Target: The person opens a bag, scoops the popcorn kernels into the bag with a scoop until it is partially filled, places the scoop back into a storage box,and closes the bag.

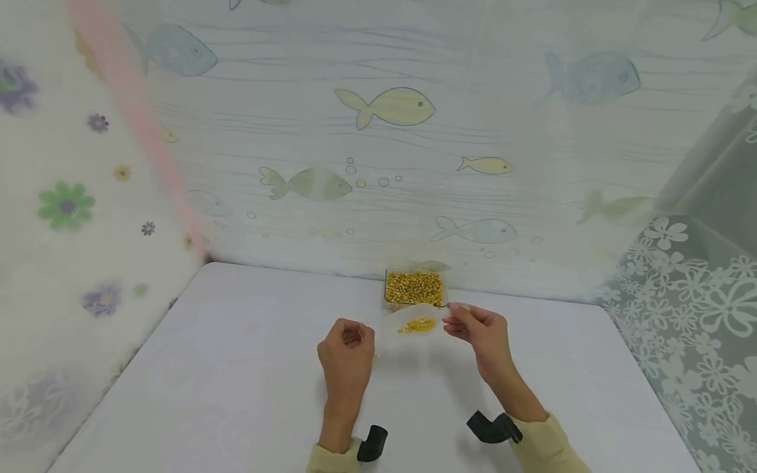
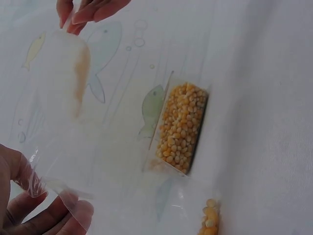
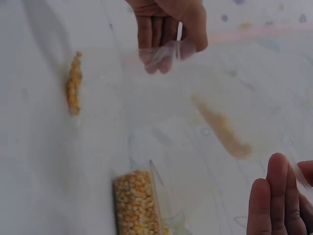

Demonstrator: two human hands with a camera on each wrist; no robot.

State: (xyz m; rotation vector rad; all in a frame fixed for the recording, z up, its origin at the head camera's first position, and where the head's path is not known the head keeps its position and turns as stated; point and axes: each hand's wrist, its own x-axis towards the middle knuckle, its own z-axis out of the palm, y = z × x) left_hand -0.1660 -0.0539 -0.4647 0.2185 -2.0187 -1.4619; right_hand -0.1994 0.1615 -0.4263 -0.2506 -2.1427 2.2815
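Both hands hold a clear, thin plastic bag (image 3: 161, 107) stretched between them. Several yellow corn kernels (image 1: 418, 324) lie together low in the bag. On one side, my left hand (image 1: 347, 345) pinches the film between thumb and fingers, its fingertips showing through it in the left wrist view (image 2: 44, 205). My right hand (image 1: 487, 335) pinches the opposite side at the edge. A blurred brownish patch (image 3: 222, 127) shows through the film near the right hand. Just beyond the bag stands a clear rectangular container (image 1: 386, 286) filled with corn kernels (image 2: 181, 129).
The white table (image 1: 248, 368) runs back to a fish-patterned curtain (image 1: 284, 131), with the container close to that far edge. Flowered fabric (image 1: 65, 263) hangs at the left, and lace (image 1: 704, 341) at the right. Black curved pieces (image 1: 493, 427) sit at both wrists.
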